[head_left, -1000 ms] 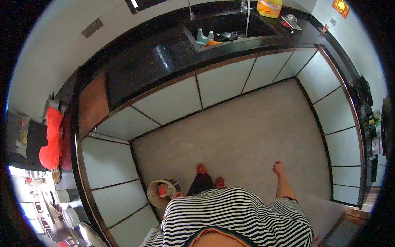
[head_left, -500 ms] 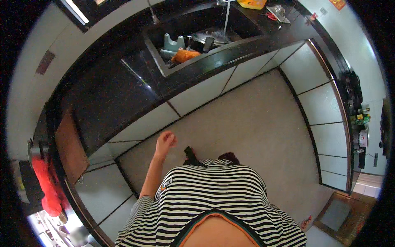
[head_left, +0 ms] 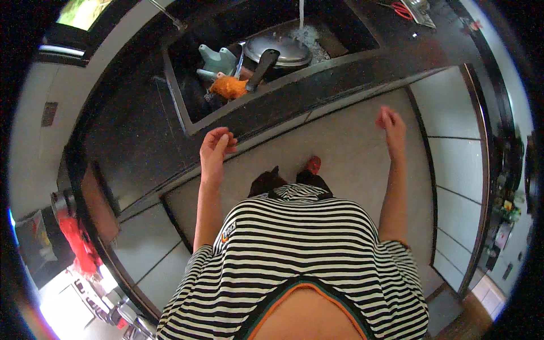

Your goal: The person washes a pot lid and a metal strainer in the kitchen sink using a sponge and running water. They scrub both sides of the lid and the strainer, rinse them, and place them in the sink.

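My left hand (head_left: 216,148) is empty, its fingers loosely bent and apart, held near the counter's front edge, below the sink. On the right, my right hand (head_left: 392,127) hangs over the floor beside the counter front, somewhat blurred, fingers half curled and nothing visible in it. The dark sink (head_left: 187,116) holds a round metal lidded pot (head_left: 277,50) with a long black handle (head_left: 264,68). To its left lie an orange cloth-like piece (head_left: 228,87) and a pale green pronged item (head_left: 217,59). A stream of water (head_left: 301,14) runs down behind the pot.
The black countertop (head_left: 130,133) curves round the sink. Red-handled scissors (head_left: 401,10) lie at the far right. White cabinets (head_left: 453,170) line the right side. A brown board (head_left: 99,201) leans at the left, near a red cloth (head_left: 79,243).
I have come closer to the sink, which appears larger. My left hand has risen toward the counter edge, and my right hand and forearm have come into view.
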The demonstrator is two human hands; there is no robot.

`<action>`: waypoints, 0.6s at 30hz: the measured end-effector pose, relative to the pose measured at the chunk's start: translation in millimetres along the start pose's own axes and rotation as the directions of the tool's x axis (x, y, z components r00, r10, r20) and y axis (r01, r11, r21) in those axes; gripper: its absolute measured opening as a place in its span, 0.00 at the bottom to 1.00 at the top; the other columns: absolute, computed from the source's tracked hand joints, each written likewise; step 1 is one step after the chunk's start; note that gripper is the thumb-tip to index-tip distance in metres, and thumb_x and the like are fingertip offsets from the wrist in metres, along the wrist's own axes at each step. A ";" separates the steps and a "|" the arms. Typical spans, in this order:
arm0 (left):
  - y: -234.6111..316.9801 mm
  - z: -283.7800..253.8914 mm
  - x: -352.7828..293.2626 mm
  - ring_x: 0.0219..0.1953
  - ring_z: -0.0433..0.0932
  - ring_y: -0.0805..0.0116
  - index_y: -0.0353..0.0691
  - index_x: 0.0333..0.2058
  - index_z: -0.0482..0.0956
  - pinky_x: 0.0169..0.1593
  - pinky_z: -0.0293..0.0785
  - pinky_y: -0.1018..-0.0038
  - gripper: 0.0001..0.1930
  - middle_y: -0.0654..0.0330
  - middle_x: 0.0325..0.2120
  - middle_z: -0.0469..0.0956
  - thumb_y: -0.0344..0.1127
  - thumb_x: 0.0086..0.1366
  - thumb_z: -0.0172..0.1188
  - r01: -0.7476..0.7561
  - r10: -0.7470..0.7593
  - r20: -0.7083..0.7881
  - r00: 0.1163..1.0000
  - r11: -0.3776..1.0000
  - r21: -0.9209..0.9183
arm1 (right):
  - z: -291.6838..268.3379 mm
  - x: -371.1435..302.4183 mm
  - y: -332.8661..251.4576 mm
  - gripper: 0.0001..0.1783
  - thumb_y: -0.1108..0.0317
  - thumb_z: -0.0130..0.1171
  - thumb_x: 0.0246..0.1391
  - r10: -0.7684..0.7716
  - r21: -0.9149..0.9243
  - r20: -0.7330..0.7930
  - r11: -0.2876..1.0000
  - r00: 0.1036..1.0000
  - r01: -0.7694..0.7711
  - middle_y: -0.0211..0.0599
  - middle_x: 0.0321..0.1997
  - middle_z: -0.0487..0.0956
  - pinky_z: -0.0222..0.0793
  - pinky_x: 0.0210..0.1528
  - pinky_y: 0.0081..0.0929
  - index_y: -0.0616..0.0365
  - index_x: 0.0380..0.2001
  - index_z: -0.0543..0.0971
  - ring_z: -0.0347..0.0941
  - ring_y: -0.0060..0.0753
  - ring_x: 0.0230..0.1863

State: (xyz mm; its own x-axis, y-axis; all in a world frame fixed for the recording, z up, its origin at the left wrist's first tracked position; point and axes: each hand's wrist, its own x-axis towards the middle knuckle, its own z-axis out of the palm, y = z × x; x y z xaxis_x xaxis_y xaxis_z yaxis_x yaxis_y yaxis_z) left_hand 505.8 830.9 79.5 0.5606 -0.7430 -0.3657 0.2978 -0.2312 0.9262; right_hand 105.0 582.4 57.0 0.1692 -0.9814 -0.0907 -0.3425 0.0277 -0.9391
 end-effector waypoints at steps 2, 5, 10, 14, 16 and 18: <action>13.3 22.4 14.9 0.39 0.77 0.68 0.38 0.46 0.72 0.39 0.77 0.73 0.11 0.60 0.37 0.76 0.32 0.66 0.52 -0.002 0.003 -0.030 1.000 1.000 0.021 | 30.1 62.9 -47.7 0.15 0.64 0.50 0.62 -0.176 0.186 0.161 0.972 0.971 0.145 0.36 0.39 0.80 0.73 0.40 0.21 0.62 0.47 0.75 0.76 0.24 0.38; 25.3 41.6 48.9 0.39 0.77 0.69 0.38 0.47 0.72 0.40 0.77 0.73 0.12 0.60 0.37 0.76 0.31 0.65 0.53 -0.009 0.011 -0.037 0.999 0.999 0.031 | 84.7 145.8 -94.2 0.15 0.66 0.48 0.63 -0.236 0.213 0.363 0.963 0.902 0.166 0.38 0.40 0.80 0.75 0.39 0.22 0.61 0.48 0.75 0.78 0.26 0.36; 30.2 51.7 116.2 0.40 0.77 0.70 0.37 0.48 0.71 0.39 0.77 0.75 0.13 0.60 0.38 0.76 0.31 0.65 0.53 -0.033 0.040 -0.056 0.998 0.992 0.120 | 171.3 226.1 -134.8 0.15 0.68 0.49 0.62 -0.180 0.347 0.495 0.938 0.850 -0.003 0.42 0.38 0.80 0.77 0.37 0.25 0.65 0.48 0.75 0.79 0.31 0.35; 18.1 61.4 178.2 0.37 0.76 0.74 0.34 0.43 0.75 0.41 0.73 0.78 0.13 0.61 0.37 0.77 0.31 0.60 0.59 -0.063 0.085 -0.088 0.992 0.971 0.229 | 203.9 261.8 -135.2 0.13 0.68 0.57 0.56 -0.130 0.338 0.477 0.940 0.869 -0.045 0.42 0.32 0.80 0.78 0.31 0.26 0.67 0.41 0.78 0.79 0.31 0.29; 9.9 68.0 198.0 0.37 0.76 0.74 0.35 0.44 0.74 0.42 0.73 0.78 0.14 0.61 0.36 0.78 0.31 0.59 0.59 -0.038 0.057 -0.055 0.997 0.953 0.300 | 213.2 275.9 -136.5 0.13 0.67 0.60 0.54 -0.088 0.228 0.477 0.973 0.875 -0.026 0.40 0.29 0.81 0.77 0.29 0.24 0.65 0.39 0.79 0.79 0.28 0.28; 5.5 75.5 208.5 0.37 0.76 0.73 0.35 0.45 0.74 0.44 0.72 0.77 0.16 0.61 0.35 0.78 0.32 0.59 0.60 0.008 -0.002 -0.019 1.000 0.944 0.331 | 219.2 289.7 -130.3 0.13 0.65 0.63 0.51 -0.032 0.016 0.470 1.000 0.882 0.027 0.39 0.27 0.81 0.76 0.28 0.23 0.63 0.37 0.80 0.79 0.26 0.27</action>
State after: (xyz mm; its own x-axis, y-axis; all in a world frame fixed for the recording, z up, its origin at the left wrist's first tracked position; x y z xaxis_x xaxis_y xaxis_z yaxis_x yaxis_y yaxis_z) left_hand 565.9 627.3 15.3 0.5744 -0.7305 -0.3695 0.0303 -0.4321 0.9013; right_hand 401.2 336.0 80.4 0.5946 -0.7771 -0.2063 -0.3231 0.0040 -0.9464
